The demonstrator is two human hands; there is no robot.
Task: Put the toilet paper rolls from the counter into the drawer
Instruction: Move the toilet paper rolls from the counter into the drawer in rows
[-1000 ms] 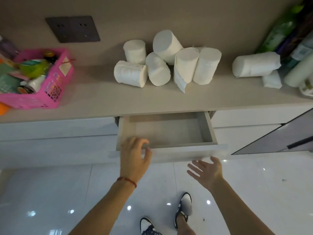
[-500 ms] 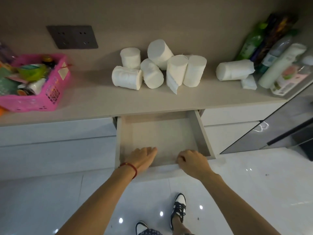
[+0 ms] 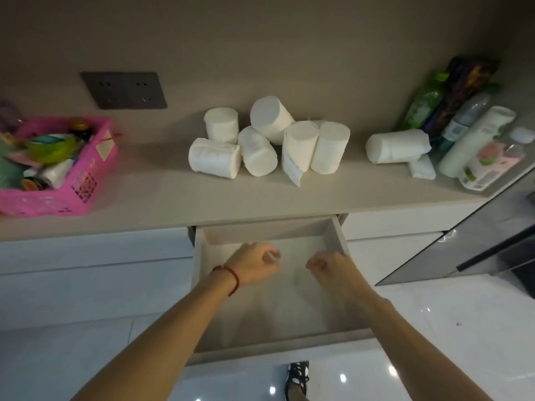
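Several white toilet paper rolls (image 3: 270, 118) are heaped at the back of the beige counter (image 3: 173, 195). One wrapped roll (image 3: 214, 158) lies on its side at the left of the heap. Another roll (image 3: 299, 146) stands upright with a loose sheet hanging. A separate roll (image 3: 396, 146) lies farther right. Below the counter the drawer (image 3: 333, 233) is pulled far out, and nothing lies in the part I can see. My left hand (image 3: 254, 264), with a red cord at the wrist, and my right hand (image 3: 333, 267) hover over the drawer's inside, fingers curled, holding nothing.
A pink basket (image 3: 58, 201) full of small items sits at the counter's left end. Bottles and packets (image 3: 474, 140) crowd the right end, beside a folded tissue pack (image 3: 422, 170). A dark glass door (image 3: 477, 241) stands open at the right. A socket plate (image 3: 124, 89) is on the wall.
Both hands took the drawer's front edge and pulled it much farther out. They have since let go and moved forward over the drawer's inside.
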